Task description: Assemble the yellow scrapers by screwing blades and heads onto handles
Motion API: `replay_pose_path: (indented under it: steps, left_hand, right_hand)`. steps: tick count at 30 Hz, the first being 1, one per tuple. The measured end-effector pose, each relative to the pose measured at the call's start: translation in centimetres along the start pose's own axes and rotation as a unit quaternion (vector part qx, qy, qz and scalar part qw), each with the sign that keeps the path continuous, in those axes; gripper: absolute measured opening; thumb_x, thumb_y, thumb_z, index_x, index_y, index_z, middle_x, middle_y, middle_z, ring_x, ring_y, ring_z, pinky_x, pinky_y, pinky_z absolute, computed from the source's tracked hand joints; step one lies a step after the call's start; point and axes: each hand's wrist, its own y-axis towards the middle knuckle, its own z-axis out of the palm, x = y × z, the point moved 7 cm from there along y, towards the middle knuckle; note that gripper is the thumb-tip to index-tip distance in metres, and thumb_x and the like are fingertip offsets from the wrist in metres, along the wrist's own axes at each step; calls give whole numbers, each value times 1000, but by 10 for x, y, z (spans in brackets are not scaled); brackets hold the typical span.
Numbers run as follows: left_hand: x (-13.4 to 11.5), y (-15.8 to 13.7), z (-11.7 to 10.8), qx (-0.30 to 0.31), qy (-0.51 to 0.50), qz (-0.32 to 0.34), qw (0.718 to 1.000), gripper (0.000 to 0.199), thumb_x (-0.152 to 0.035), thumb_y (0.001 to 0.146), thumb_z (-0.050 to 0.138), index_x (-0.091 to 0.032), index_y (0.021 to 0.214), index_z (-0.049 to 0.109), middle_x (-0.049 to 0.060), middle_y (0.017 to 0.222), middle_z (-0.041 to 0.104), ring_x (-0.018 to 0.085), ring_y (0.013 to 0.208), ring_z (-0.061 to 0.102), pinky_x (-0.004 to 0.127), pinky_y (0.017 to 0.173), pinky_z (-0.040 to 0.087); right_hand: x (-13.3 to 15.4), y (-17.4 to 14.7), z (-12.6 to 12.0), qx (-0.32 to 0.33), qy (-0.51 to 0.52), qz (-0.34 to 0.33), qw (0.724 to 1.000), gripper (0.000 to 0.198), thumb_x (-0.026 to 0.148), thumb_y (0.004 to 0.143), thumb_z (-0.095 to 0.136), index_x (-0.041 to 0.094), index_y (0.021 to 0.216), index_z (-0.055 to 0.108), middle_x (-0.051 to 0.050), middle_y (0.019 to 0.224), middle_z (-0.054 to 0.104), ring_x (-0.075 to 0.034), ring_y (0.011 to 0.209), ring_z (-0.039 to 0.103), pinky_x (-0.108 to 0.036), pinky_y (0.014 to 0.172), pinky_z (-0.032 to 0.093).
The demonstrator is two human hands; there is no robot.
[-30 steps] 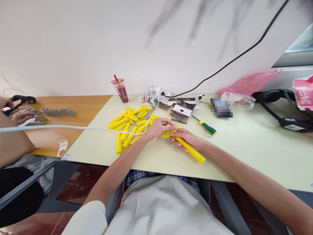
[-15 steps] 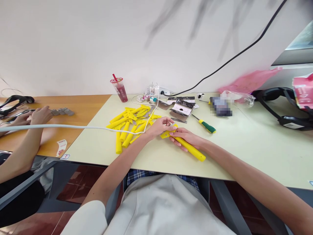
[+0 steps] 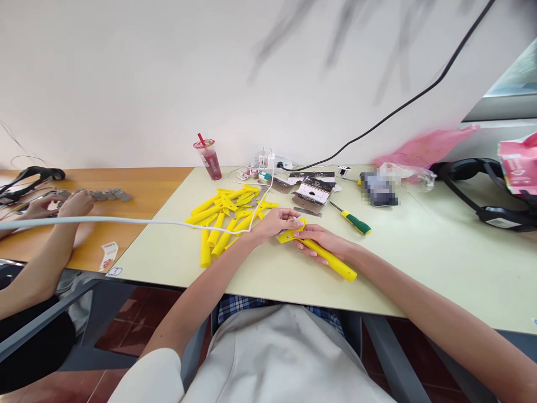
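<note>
A yellow scraper [image 3: 331,263] with a long round handle and a wide flat head is held low over the table, its handle slanting toward the lower right. My right hand [image 3: 321,242] is closed around the neck, with the thumb on the head. My left hand [image 3: 274,221] has its fingertips closed at the upper edge of that head; anything small between them is hidden. Left of my hands lies a pile of several similar yellow scrapers [image 3: 218,224]. A screwdriver [image 3: 356,222] with a green and yellow handle lies to the right.
Opened small boxes [image 3: 312,192] and a power strip [image 3: 284,164] lie behind my hands. A drink cup [image 3: 210,161] stands near the wall. A white cable [image 3: 176,223] crosses above my left forearm. A black headset [image 3: 486,190] is at right; a co-worker's hands [image 3: 75,204] work at left.
The view has tilted slightly, so everything sits a little lower. My hands keep their hold on the scraper, and the left fingers have shifted slightly at its head.
</note>
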Motion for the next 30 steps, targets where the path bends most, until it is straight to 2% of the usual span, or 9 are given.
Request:
replay_pose_path:
  steps: [3,7,16,18,21,24,26,28,30]
  left_hand:
    - [0,-1,-1,-3,-11,-8,1000,66,-45,57,107,-13,107,79,-3,80,61,11,74,51,27,70,37]
    - [0,-3,-2,-12,10,-19,1000,66,-49,60,105,-13,109,79,-4,76,57,9,67,44,27,63,28]
    - [-4,-2,0,-42,52,32,997,59,-49,65,102,-14,106,78,-3,78,58,12,76,53,26,69,39]
    - [-3,-2,-3,-63,16,26,998,58,-49,70,101,-15,111,77,-2,81,59,11,74,52,24,66,38]
    - [0,0,-15,-108,-115,2,987,48,-45,81,94,-15,113,74,-4,80,55,6,62,41,21,54,29]
    - [0,4,-26,-130,-260,1,957,27,-26,87,86,-13,108,73,-3,79,52,6,59,39,19,51,32]
    - [3,6,-30,-139,-324,-19,936,20,-7,87,76,-11,106,73,1,84,59,7,66,51,18,57,43]
    - [8,8,-30,-149,-358,-44,921,30,7,82,66,-10,106,74,8,94,67,10,79,64,18,71,55]
    - [11,8,-27,-155,-354,-43,921,39,12,80,60,-10,107,76,12,105,73,13,96,73,21,91,61]
  right_hand:
    - [2,-1,1,-3,3,-1,1000,41,55,95,79,19,81,67,3,57,58,-9,35,43,-21,28,38]
    - [6,-2,1,-8,-6,-4,1000,40,54,95,79,19,80,66,3,56,58,-9,34,43,-21,28,38]
    - [7,-1,4,-9,-10,-2,1000,43,58,93,79,20,80,64,5,53,56,-9,34,44,-20,30,38]
    - [11,-1,0,-32,2,-24,999,44,59,93,79,20,80,63,6,53,54,-8,35,41,-21,30,36]
    - [24,-3,-12,-92,39,-91,991,43,58,95,77,21,80,61,6,54,52,-8,37,38,-21,33,35]
    - [34,-7,-28,-148,76,-140,976,42,56,96,77,21,80,60,6,56,50,-8,39,38,-22,36,33]
    - [37,-8,-39,-177,101,-161,966,41,54,94,80,22,80,58,5,57,49,-8,42,36,-23,37,34]
    - [37,-9,-48,-203,123,-178,955,42,53,90,84,22,80,57,5,59,49,-9,45,33,-24,38,34]
    - [36,-9,-53,-219,136,-185,948,43,53,89,86,23,81,56,5,60,48,-9,48,32,-23,39,34]
